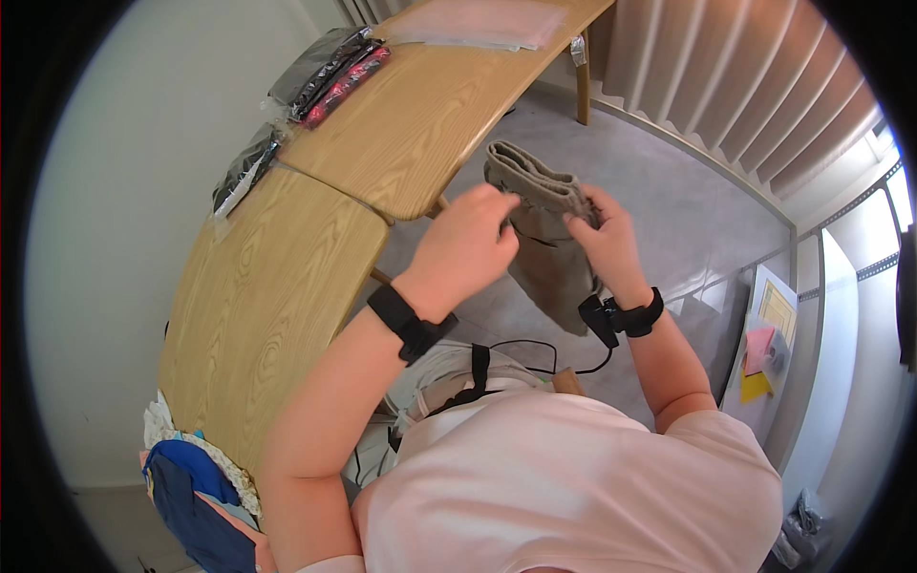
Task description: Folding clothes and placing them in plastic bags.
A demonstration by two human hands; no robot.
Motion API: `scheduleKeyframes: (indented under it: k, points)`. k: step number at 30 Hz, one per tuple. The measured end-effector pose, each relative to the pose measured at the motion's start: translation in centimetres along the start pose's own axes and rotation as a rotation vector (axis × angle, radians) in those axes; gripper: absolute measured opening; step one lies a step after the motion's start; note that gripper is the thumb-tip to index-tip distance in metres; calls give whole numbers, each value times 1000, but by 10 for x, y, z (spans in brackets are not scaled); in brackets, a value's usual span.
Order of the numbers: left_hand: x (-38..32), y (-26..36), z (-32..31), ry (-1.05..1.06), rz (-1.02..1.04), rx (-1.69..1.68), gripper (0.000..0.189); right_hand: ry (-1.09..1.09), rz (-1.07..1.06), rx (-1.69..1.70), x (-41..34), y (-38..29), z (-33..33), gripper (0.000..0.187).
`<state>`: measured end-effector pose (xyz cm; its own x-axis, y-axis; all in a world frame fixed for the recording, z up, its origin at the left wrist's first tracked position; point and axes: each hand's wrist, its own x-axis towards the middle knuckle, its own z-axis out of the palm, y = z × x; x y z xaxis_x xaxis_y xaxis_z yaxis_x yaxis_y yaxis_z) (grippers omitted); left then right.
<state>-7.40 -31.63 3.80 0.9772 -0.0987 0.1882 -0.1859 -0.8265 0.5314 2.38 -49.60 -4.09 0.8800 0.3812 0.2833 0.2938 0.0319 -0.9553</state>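
A grey-brown folded fabric garment (548, 251) hangs in the air in front of me, to the right of the wooden table. Its thick rolled or folded edge is at the top, and it narrows towards the bottom. My right hand (607, 240) grips its right side near the top, thumb in front. At its upper left side is my left hand (469, 240), fingers curled; whether they pinch the cloth cannot be told. Each wrist wears a black strap with a small device.
On the wooden table (286, 286) lie plastic-wrapped dark packages (326, 68) and translucent sheets (476, 21). A pile of cloth (193, 494) is at its near left end. A black cable (530, 342) runs below my hands. Boards (763, 344) lean at the right, below a curtain (716, 79).
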Motion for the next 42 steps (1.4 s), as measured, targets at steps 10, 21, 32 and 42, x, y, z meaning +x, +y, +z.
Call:
scheduleKeyframes:
  k: [10,21,32,42]
  points:
    - [10,-9,1,107,215,133,71,-109,-70,148,-25,-36,-3,31]
    - [15,25,-43,-11,21,99,31,-99,-270,-1,-4,-35,-42,55]
    - [-5,47,-136,111,45,306,46,-140,92,-107,-59,93,-53,60]
    - [-59,28,-194,351,-2,626,33,-91,95,-133,-71,110,-21,49]
